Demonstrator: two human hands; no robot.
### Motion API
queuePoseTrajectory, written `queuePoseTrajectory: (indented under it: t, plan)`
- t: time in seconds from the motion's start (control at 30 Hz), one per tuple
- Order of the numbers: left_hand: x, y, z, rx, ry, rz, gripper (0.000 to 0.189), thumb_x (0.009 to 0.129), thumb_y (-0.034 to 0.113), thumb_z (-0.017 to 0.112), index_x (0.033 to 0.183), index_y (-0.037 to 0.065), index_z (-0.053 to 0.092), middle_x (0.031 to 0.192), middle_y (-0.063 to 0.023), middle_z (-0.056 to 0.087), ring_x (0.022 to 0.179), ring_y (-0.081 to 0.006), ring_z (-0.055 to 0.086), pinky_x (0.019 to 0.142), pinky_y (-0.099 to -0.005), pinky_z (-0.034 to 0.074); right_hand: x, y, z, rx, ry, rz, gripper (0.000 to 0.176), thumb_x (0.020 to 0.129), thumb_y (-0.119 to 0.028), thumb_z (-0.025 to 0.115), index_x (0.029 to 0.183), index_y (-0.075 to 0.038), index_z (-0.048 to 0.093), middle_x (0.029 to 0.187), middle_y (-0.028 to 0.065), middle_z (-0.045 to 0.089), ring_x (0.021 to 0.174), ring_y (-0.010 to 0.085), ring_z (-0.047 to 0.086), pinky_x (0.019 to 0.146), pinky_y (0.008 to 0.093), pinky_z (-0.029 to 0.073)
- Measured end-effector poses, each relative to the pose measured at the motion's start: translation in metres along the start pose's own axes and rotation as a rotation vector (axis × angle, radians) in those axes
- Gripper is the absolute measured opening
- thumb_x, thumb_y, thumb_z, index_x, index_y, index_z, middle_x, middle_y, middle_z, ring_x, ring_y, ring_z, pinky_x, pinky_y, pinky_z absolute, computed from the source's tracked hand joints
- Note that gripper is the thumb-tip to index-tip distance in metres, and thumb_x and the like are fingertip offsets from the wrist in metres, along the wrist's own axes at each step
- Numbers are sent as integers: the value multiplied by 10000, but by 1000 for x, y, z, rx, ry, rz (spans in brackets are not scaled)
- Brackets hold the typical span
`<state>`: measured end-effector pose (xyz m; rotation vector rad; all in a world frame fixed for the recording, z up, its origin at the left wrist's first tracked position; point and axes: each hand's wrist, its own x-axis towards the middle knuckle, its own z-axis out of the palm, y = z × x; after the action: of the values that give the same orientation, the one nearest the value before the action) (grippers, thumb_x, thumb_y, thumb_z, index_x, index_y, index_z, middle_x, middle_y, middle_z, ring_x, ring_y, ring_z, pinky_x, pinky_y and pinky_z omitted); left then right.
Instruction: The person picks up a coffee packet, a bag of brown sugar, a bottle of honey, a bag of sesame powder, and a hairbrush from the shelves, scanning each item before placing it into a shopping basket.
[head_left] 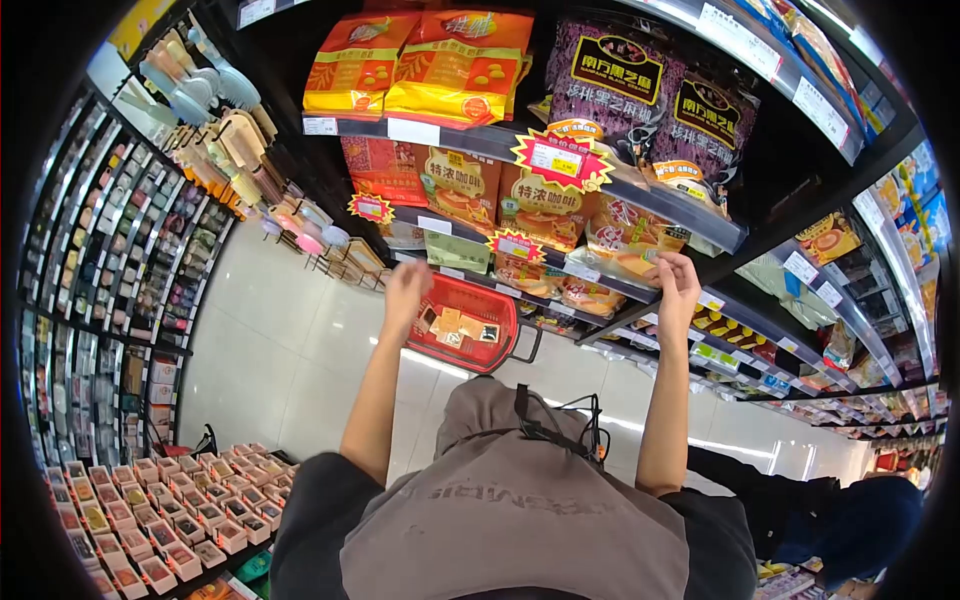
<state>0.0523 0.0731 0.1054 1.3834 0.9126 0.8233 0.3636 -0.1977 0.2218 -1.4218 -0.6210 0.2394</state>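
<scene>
At the lower left of the frame there are rows of small boxes point(150, 520) in open trays, and above them, along the left edge, tall shelves point(100, 260) with many small goods. In the upper left hang brushes and kitchen tools point(225, 130). More to the centre, at the top, orange bags point(420, 60) lie on the highest shelf. The left hand point(405, 288) is raised just left of the centre. It is blurred, with the fingers close together, and nothing can be seen in it, so I cannot tell its grip. Just beside it on the right is a red basket point(470, 325) with some small packs inside. Above the basket stand yellow coffee bags point(460, 185) and a red star price tag point(562, 160), and dark purple bags point(610, 70) lie at the top. Right of the centre, the right hand point(678, 285) is up at the shelf edge. Its fingers are curled and touch the corner of a pale bag point(620, 240) which lies on the middle shelf, but I cannot tell if they really pinch it. At the bottom centre a grey garment point(510, 500) covers the person's chest.
</scene>
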Motion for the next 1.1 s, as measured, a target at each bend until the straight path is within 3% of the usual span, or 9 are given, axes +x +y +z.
queuePoseTrajectory:
  t: [0.07, 0.1, 0.2, 0.37, 0.47, 0.67, 0.87, 0.93, 1.1]
  plan:
    - [29, 31, 12, -46, 1, 46, 199, 926, 187, 554, 996, 3, 586, 832, -33, 612, 747, -99, 578, 650, -236, 462, -8, 4, 6, -12, -35, 17, 138, 900, -89, 553, 993, 12, 565, 893, 78, 636, 745, 110, 581, 672, 233, 449]
    - [50, 29, 9, 64, -92, 136, 217, 933, 170, 509, 1063, 4, 563, 935, -80, 632, 834, -150, 621, 750, -278, 501, -12, 2, 14, 6, -55, 45, 132, 895, -82, 555, 988, 11, 569, 887, 76, 634, 744, 109, 579, 675, 234, 450]
    - [85, 49, 17, 20, -88, 184, 236, 921, 160, 547, 1086, -8, 558, 913, -61, 622, 808, -137, 606, 702, -263, 487, -24, 10, 37, 3, -137, 90, 117, 879, -52, 585, 975, 12, 568, 871, 46, 606, 738, 107, 586, 693, 238, 467]
    - [164, 42, 13, -128, 166, 262, 461, 851, 49, 541, 1284, -7, 393, 1041, -119, 594, 899, -173, 599, 787, -285, 486, -53, 38, 90, 38, -306, 200, 152, 879, -83, 597, 992, 11, 558, 872, 54, 607, 748, 98, 587, 675, 231, 464]
    - [223, 20, 5, -119, 192, 313, 576, 822, 8, 544, 1346, -14, 307, 1070, -150, 575, 945, -187, 580, 812, -292, 479, -76, 48, 115, -9, -403, 252, 159, 891, -109, 588, 992, 10, 557, 861, 54, 612, 747, 101, 591, 656, 231, 464]
    - [259, 41, 17, -306, 119, 411, 522, 795, 0, 612, 1284, 31, 433, 1075, -84, 596, 930, -153, 576, 804, -281, 447, -110, 45, 133, 88, -384, 427, 174, 917, -135, 563, 997, 19, 557, 871, 60, 620, 771, 106, 599, 695, 238, 476]
    - [273, 64, 23, -238, 40, 66, 553, 820, 122, 667, 1317, 48, 435, 1231, -74, 548, 1091, -183, 521, 915, -311, 403, -103, 51, 127, 6, -434, 437, 183, 934, -162, 534, 992, 10, 559, 883, 53, 626, 759, 112, 589, 702, 253, 477]
    - [285, 57, 27, 16, -13, 233, 552, 814, 200, 701, 1280, 23, 462, 1118, -74, 607, 961, -186, 572, 806, -303, 451, -100, 55, 128, -5, -419, 427, 178, 934, -157, 533, 988, 11, 560, 886, 53, 626, 759, 111, 589, 689, 249, 468]
    - [267, 52, 18, 66, -142, 310, 511, 800, 197, 716, 1225, -3, 514, 1124, -103, 610, 1015, -199, 568, 875, -293, 440, -108, 54, 138, 39, -407, 440, 188, 939, -172, 536, 988, 7, 564, 861, 41, 618, 756, 106, 585, 683, 243, 458]
